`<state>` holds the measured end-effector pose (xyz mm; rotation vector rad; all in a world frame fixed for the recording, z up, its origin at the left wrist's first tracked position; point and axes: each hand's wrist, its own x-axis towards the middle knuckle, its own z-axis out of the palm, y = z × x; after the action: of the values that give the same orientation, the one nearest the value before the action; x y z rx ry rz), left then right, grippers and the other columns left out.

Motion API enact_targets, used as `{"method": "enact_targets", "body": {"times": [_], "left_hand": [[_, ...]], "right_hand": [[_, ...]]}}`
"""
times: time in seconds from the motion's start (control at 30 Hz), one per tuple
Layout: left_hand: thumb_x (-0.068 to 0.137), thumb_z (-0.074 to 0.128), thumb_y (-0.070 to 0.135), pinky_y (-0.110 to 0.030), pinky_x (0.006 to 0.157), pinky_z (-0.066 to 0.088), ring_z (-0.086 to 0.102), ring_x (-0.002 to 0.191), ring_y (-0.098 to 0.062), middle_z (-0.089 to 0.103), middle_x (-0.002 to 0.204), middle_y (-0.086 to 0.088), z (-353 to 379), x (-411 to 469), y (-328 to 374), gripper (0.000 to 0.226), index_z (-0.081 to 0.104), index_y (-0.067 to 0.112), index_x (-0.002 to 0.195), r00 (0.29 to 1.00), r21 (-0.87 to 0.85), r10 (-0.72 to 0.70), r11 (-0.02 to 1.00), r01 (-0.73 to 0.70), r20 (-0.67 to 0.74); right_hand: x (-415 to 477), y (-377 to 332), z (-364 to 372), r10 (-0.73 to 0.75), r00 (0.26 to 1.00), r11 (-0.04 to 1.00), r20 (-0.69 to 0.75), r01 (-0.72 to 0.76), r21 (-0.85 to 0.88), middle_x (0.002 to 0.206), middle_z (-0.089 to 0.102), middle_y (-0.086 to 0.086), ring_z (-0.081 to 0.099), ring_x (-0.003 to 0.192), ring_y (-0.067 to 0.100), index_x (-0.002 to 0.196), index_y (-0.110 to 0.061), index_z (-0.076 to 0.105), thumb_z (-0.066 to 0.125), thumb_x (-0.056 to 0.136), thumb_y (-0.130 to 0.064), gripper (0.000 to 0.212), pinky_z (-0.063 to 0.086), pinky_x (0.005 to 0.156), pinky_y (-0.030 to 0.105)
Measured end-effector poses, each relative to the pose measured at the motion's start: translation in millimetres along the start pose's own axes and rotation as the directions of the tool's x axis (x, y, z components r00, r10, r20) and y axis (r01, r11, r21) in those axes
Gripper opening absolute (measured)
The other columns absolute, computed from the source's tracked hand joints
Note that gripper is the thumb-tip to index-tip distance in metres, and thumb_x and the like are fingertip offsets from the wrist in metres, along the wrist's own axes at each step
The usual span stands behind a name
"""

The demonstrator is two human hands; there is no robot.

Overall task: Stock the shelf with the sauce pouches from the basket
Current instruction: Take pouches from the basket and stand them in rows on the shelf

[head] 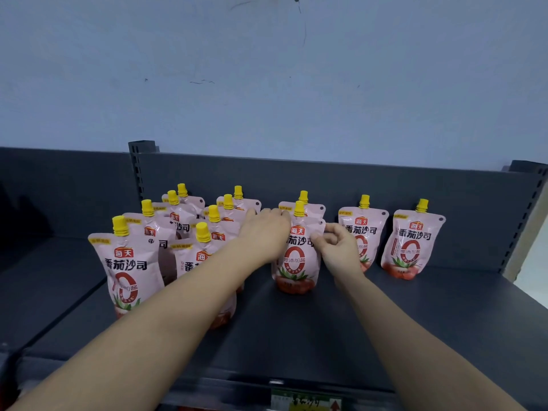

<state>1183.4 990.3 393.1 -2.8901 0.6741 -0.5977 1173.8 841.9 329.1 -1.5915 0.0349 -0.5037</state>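
Note:
Several pink sauce pouches with yellow caps stand on a dark grey shelf. One pouch stands upright at the middle, with another close behind it. My left hand grips this pouch at its upper left edge. My right hand pinches its right edge with curled fingers. A cluster of pouches stands in rows at the left, partly hidden by my left forearm. Two single pouches stand to the right near the back panel. No basket is in view.
The shelf's grey back panel rises behind the pouches, with slotted uprights at the left and right. A pale blue wall is above. A price label sits on the shelf's front lip. Bare shelf surface lies in front of the middle pouch.

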Motion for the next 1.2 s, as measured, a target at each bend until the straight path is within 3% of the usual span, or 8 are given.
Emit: {"method": "enact_targets", "body": {"times": [0.23,0.37,0.57,0.67,0.77,1.0,1.1,1.2], "left_hand": [[0.089,0.051,0.009,-0.039,0.092,0.039,0.053,0.114,-0.027,0.057,0.121,-0.009,-3.5,1.7,-2.4,0.034,0.053,0.011,0.123,1.000,-0.042,0.001,0.999,-0.001,-0.018],[0.088,0.049,0.004,-0.033,0.076,0.039,0.058,0.104,-0.028,0.060,0.114,-0.010,-6.4,3.0,-3.2,0.027,0.058,0.010,0.113,1.000,-0.069,0.012,0.998,-0.011,0.015],[0.087,0.051,0.005,-0.036,0.077,0.049,0.060,0.102,-0.029,0.061,0.109,-0.010,-8.3,3.2,-5.6,0.026,0.061,0.008,0.111,0.999,-0.255,-0.029,0.966,0.035,0.027],[0.088,0.054,0.013,-0.042,0.095,0.045,0.047,0.122,-0.032,0.047,0.130,-0.012,-3.4,-1.8,-2.4,0.040,0.049,0.011,0.128,0.998,-0.416,-0.056,0.909,0.039,-0.027],[0.092,0.055,0.024,-0.045,0.111,0.031,0.026,0.141,-0.030,0.021,0.155,-0.010,2.1,-9.8,1.1,0.061,0.028,0.021,0.147,0.994,-0.579,-0.104,0.810,0.099,0.024],[0.091,0.063,0.029,-0.021,0.096,0.043,0.055,0.116,-0.005,0.056,0.119,0.021,-5.8,-34.0,6.2,0.043,0.048,0.033,0.132,0.999,-0.965,-0.034,0.260,0.024,0.016],[0.072,0.081,0.025,-0.028,0.106,0.040,0.051,0.125,-0.010,0.051,0.136,0.008,0.0,-34.1,5.5,0.083,0.038,0.029,0.144,0.999,-0.913,0.046,0.407,-0.013,0.006],[0.073,0.080,0.019,-0.019,0.100,0.033,0.046,0.126,-0.013,0.050,0.136,0.002,-1.6,-36.1,8.9,0.079,0.043,0.027,0.142,0.997,-0.859,-0.030,0.511,-0.042,-0.067]], "right_hand": [[-1.1,12.4,-12.3,0.171,0.962,0.970,0.214,-0.126,-0.207,0.100,0.073,-0.001,0.069,0.095,0.015,0.111,-0.014,0.063,0.074,0.079,-0.006,0.034,0.057,0.072,0.028],[2.7,18.6,-10.0,0.127,0.973,0.936,0.190,-0.055,-0.347,0.108,0.072,-0.002,0.068,0.100,0.015,0.113,-0.023,0.062,0.074,0.081,-0.012,0.036,0.058,0.085,0.041],[-1.4,20.1,-9.0,0.041,0.992,0.966,0.119,-0.009,-0.258,0.102,0.075,-0.002,0.070,0.096,0.016,0.105,-0.022,0.068,0.068,0.088,-0.025,0.017,0.058,0.084,0.046],[1.2,9.7,-8.2,0.053,0.998,0.992,0.033,-0.049,-0.115,0.096,0.075,0.004,0.072,0.089,0.020,0.093,-0.017,0.069,0.066,0.089,-0.021,0.006,0.059,0.081,0.046],[5.2,-13.3,-9.5,0.109,0.993,0.992,-0.047,-0.106,0.070,0.098,0.075,0.007,0.072,0.086,0.019,0.093,-0.015,0.068,0.059,0.094,-0.021,0.010,0.059,0.073,0.035],[10.7,-51.6,-8.5,0.181,0.977,0.977,-0.116,-0.164,0.138,0.092,0.074,0.011,0.072,0.085,0.027,0.084,-0.010,0.064,0.055,0.097,-0.022,0.020,0.058,0.082,0.048],[7.5,-51.9,-7.6,0.218,0.967,0.967,-0.133,-0.196,0.163,0.088,0.073,0.010,0.071,0.085,0.029,0.081,-0.012,0.064,0.056,0.096,-0.022,0.019,0.056,0.086,0.051],[4.0,-50.2,-8.2,0.278,0.953,0.950,-0.121,-0.254,0.184,0.090,0.073,0.013,0.071,0.088,0.033,0.080,-0.012,0.064,0.059,0.094,-0.023,0.019,0.055,0.087,0.054]]}}
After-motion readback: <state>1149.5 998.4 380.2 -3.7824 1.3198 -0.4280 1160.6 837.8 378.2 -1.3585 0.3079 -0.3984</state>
